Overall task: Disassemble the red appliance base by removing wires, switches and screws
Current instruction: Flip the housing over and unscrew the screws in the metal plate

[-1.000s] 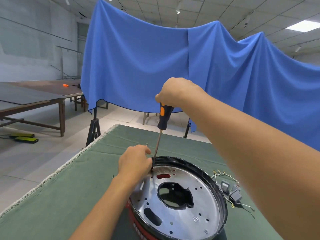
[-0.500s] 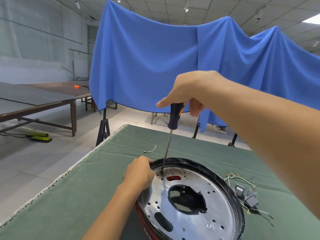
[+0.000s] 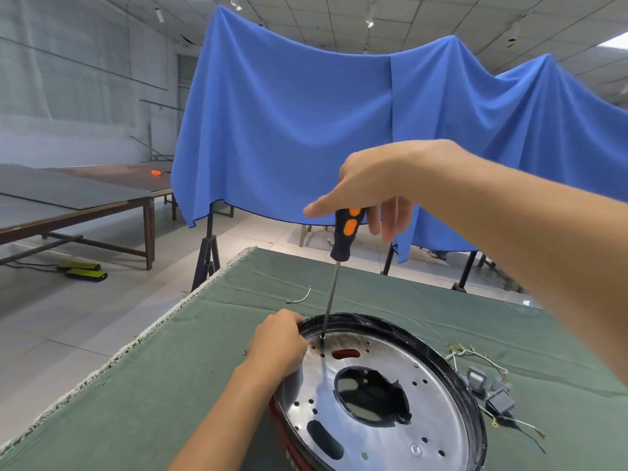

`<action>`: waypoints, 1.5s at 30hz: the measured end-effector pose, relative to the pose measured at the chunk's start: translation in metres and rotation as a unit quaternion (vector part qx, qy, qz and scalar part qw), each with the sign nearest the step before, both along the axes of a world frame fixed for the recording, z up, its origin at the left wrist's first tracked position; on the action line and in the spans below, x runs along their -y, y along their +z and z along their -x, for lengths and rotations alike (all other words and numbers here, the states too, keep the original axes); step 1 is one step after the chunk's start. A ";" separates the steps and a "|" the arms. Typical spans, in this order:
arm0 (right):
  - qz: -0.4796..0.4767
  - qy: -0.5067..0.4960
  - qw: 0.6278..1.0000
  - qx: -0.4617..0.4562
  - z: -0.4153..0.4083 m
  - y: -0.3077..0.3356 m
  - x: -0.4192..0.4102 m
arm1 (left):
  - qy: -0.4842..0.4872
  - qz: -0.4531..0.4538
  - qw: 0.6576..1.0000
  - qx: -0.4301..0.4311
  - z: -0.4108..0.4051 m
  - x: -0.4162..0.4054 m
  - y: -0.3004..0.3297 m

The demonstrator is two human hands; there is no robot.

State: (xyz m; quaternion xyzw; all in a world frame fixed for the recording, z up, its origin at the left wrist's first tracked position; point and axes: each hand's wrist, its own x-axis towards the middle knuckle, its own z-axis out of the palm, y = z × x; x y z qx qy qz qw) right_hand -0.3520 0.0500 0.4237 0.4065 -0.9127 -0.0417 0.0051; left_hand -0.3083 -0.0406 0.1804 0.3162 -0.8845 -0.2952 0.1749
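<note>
Head view shows the red appliance base lying near the front of the green worktop, its shiny metal plate facing up inside a black rim. The left hand has its grip curled over the rim's far-left edge, steadying the base. The right hand pinches the top of the screwdriver handle between thumb and forefinger, the other fingers loose, with the shaft standing nearly upright and the tip seated at a spot on the plate just beside the left hand. Loose wires and grey switches lie on the worktop to the right of the base, and a short wire lies beyond it, so the wiring and switches appear to be out already. At least one screw shows near the plate's front edge, so screw removal looks unfinished.
</note>
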 end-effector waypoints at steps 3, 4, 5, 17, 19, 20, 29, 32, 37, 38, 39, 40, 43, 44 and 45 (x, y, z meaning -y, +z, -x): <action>0.013 0.015 0.990 -0.141 -0.003 -0.006 0.009 | -0.001 0.003 1.000 0.002 -0.001 0.000 0.000; 0.021 0.030 0.990 -0.137 -0.002 -0.008 0.013 | -0.002 0.007 1.000 -0.001 -0.001 0.000 0.000; 0.024 0.037 0.994 -0.104 -0.003 -0.007 0.015 | -0.004 0.010 1.000 -0.005 -0.001 -0.001 0.000; -0.008 -0.015 0.974 -0.228 -0.001 -0.017 -0.007 | 0.001 -0.005 1.000 -0.008 -0.001 -0.001 -0.001; 0.011 0.020 0.981 -0.194 -0.001 -0.015 -0.002 | 0.000 -0.009 1.000 -0.008 0.000 -0.001 -0.001; 0.025 0.049 0.986 -0.158 -0.002 -0.012 0.000 | 0.000 -0.010 1.000 -0.007 -0.001 -0.001 -0.001; 0.059 0.009 0.993 -0.104 -0.005 -0.014 -0.008 | 0.005 -0.017 1.000 -0.002 0.000 -0.001 -0.001; 0.070 0.051 0.989 -0.124 -0.002 -0.016 -0.003 | 0.005 -0.014 1.000 -0.001 0.001 -0.001 0.000; 0.015 0.012 0.998 0.061 -0.004 0.000 -0.007 | 0.008 -0.014 1.000 0.004 0.000 -0.002 0.001; 0.009 -0.003 1.000 0.022 -0.004 -0.001 -0.008 | 0.009 -0.017 1.000 0.003 0.000 -0.002 0.001; 0.014 -0.013 0.999 -0.027 -0.002 -0.005 -0.009 | 0.009 -0.016 1.000 0.003 0.001 -0.002 0.000; 0.030 -0.023 0.996 -0.082 -0.001 -0.008 -0.009 | 0.009 -0.014 1.000 0.003 0.001 -0.002 0.000; 0.072 -0.014 0.978 -0.194 0.008 -0.017 -0.005 | 0.006 -0.013 1.000 0.004 0.000 -0.002 0.001; 0.072 0.002 0.979 -0.190 0.010 -0.016 -0.004 | 0.006 -0.013 1.000 0.004 0.000 -0.001 0.000; 0.056 0.014 0.986 -0.156 0.012 -0.012 -0.002 | 0.007 -0.013 1.000 0.004 0.000 -0.001 0.000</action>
